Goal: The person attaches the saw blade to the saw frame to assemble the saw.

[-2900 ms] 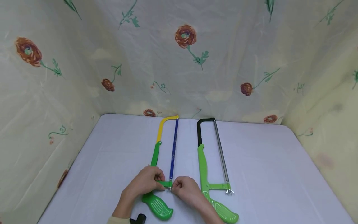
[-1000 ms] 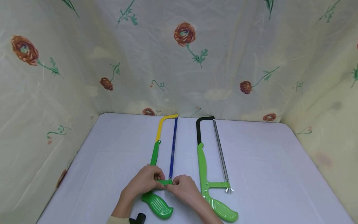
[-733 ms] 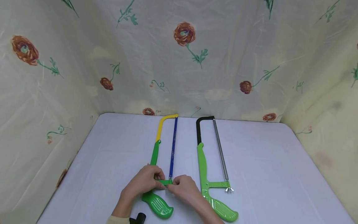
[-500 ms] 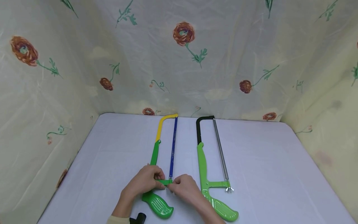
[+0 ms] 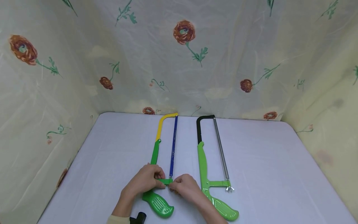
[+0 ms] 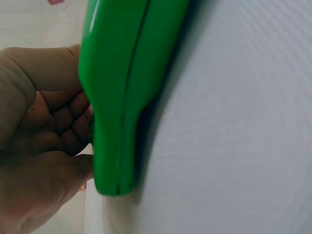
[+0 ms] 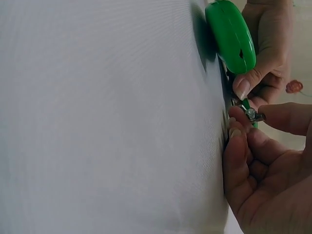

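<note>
A hacksaw with a green handle, yellow front frame and blue blade lies on the table. My left hand grips its frame just above the handle, thumb at the green crosspiece. At the blade's near end, my right hand pinches the metal wing nut between thumb and fingers; in the head view the fingers hide it. The left wrist view shows the green handle close up, with left fingers behind it.
To the right lies a second hacksaw, light green and black, with a grey blade and its own wing nut. A black object sits by the left sleeve. Flowered cloth stands around the table's back and sides.
The right fingers came over the wing nut, which showed earliest on, then shifted slightly back and forth at it. The left hand and both saws stay in place.
</note>
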### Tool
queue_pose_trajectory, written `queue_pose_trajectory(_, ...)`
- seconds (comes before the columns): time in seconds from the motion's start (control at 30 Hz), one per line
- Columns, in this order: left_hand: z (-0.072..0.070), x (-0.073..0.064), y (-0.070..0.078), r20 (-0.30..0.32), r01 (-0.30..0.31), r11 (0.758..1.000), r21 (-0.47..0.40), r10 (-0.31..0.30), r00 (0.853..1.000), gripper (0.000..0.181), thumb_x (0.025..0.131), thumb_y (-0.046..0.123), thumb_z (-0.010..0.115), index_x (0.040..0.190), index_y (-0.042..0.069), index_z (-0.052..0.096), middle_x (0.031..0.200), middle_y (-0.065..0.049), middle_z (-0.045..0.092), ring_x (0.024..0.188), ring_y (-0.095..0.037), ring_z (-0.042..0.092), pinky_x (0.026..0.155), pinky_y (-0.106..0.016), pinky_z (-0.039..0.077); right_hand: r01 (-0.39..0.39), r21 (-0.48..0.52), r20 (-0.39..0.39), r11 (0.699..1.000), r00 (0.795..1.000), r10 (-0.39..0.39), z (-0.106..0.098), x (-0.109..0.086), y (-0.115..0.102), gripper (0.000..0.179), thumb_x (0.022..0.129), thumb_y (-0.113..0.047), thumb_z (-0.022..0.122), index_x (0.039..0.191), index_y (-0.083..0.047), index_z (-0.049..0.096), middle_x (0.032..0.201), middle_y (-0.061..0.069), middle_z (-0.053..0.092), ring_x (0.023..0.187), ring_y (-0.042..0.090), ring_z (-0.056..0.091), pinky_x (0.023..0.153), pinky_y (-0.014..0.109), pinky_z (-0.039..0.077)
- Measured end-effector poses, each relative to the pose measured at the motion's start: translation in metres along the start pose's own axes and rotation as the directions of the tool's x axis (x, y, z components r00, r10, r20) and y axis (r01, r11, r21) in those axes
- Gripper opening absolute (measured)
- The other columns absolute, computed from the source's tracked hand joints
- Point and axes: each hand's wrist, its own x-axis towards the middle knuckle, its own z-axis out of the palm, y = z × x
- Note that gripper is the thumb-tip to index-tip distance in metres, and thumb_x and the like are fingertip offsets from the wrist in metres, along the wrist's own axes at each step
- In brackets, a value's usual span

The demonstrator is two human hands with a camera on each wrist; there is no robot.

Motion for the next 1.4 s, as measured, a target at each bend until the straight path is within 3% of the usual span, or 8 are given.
queue_pose_trajectory(0.6,-0.0017,-0.0005,-0.0022,0.023,-0.031,0.999,-0.036,0.032,0.999,0.020,0.072,0.013,0.087,0.081,0.016,0.070,0.073,0.006,0.064,0.069,-0.011,0.056,0.062,-0.023,0.046,-0.032,0.148,0.058,0.988,0.998,0.024,-0.0005,-0.0010,-0.0010,0.024,0.083,-0.016,0.064,0.084,0.005,0.075,0.061,-0.001,0.059,0.058,0.012,0.052,0.054,0.025,0.046)
queue_pose_trajectory(0.87,-0.0033,-0.0004,-0.0021,0.027,-0.051,0.997,-0.055,0.053,0.998,0.019,0.072,0.013,0.087,0.081,0.015,0.071,0.073,0.005,0.064,0.069,-0.010,0.057,0.061,-0.023,0.047,-0.072,0.282,0.132,0.957,0.991,0.035,-0.0035,0.0033,0.0061,0.026,0.084,-0.014,0.064,0.089,0.009,0.073,0.055,-0.004,0.058,0.048,0.006,0.054,0.050,0.020,0.047)
queue_pose_trajectory(1.4,-0.0059,-0.0012,-0.0063,0.016,-0.079,0.994,-0.078,0.081,0.997,0.019,0.072,0.014,0.087,0.081,0.016,0.071,0.073,0.005,0.064,0.069,-0.011,0.057,0.062,-0.023,0.046,-0.129,0.399,0.197,0.908,0.979,0.052,0.0009,0.0056,0.0057,0.031,0.081,-0.010,0.053,0.095,0.013,0.069,0.058,-0.002,0.059,0.049,0.007,0.055,0.050,0.022,0.048)
